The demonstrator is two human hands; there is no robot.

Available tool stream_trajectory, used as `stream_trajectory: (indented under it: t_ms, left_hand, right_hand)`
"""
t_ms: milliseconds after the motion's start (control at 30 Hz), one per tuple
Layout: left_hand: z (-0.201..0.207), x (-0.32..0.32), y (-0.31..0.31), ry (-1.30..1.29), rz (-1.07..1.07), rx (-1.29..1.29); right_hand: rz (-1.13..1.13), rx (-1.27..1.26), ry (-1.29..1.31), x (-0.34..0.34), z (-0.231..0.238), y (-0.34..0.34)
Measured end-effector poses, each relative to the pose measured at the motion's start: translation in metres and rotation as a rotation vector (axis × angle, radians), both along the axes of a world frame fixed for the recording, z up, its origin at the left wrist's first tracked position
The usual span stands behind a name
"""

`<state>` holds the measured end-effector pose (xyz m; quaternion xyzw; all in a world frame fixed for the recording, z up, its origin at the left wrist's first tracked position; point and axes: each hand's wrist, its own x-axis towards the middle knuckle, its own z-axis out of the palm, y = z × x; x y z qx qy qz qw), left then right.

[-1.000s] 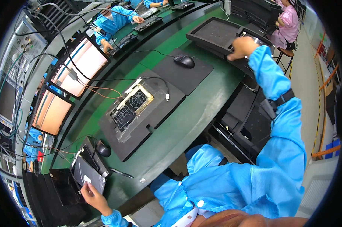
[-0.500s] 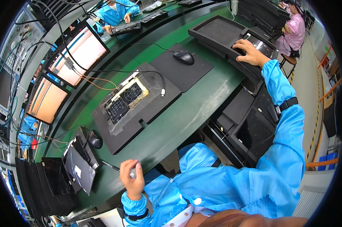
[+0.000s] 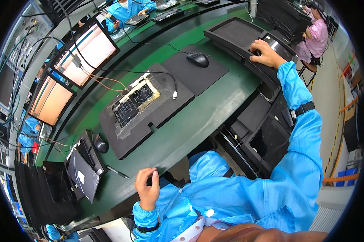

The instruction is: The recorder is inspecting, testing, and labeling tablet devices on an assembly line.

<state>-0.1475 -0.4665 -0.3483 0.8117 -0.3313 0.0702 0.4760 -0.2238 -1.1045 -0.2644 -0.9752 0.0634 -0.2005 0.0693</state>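
My right hand (image 3: pixel 267 54) reaches to the far right, its fingers bent down at the rim of a black tray (image 3: pixel 235 32). A glossy black panel (image 3: pixel 276 43) lies beside its knuckles. Something dark shows under the fingertips, too hidden to name. Near the table's front edge, my left hand (image 3: pixel 148 188) is raised with curled fingers, the thumb apart from them and nothing visible between. A black pen (image 3: pixel 117 172) lies on the green table (image 3: pixel 214 117) to its left. In the middle, a black foam pad (image 3: pixel 135 145) bears a taped-down fixture (image 3: pixel 135 101) with a round fan-like part.
A black mouse (image 3: pixel 197 59) rests on a mat (image 3: pixel 218 76); another mouse (image 3: pixel 101 143) sits left. Thin dark panels (image 3: pixel 83 173) stack at the left front. Two monitors (image 3: pixel 85 56) stand behind, cables hanging across. Co-workers in blue (image 3: pixel 129 12) and pink (image 3: pixel 315 38) sit beyond.
The fingers of my right hand have curled in more at the tray's rim. My left hand has shifted slightly right, away from the pen. The blue-clad co-worker's hands have moved.
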Motion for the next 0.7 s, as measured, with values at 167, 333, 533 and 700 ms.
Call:
stream_trajectory:
  t_ms: [167,333,533,700]
  left_hand:
    - [-0.004,0.002,-0.001,0.051,0.007,-0.033]
    - [-0.009,0.004,-0.001,0.071,0.038,-0.071]
    - [0.002,0.002,-0.016,0.051,-0.049,-0.118]
    - [0.03,0.007,-0.08,0.819,-0.478,-0.376]
  right_hand:
    - [-0.136,0.163,-0.114,0.008,-0.005,-0.045]
    - [-0.283,0.265,-0.094,0.005,0.045,-0.051]
    - [-0.138,0.336,-0.568,0.024,0.113,-0.041]
    - [0.481,0.479,-0.324,0.038,0.183,0.159]
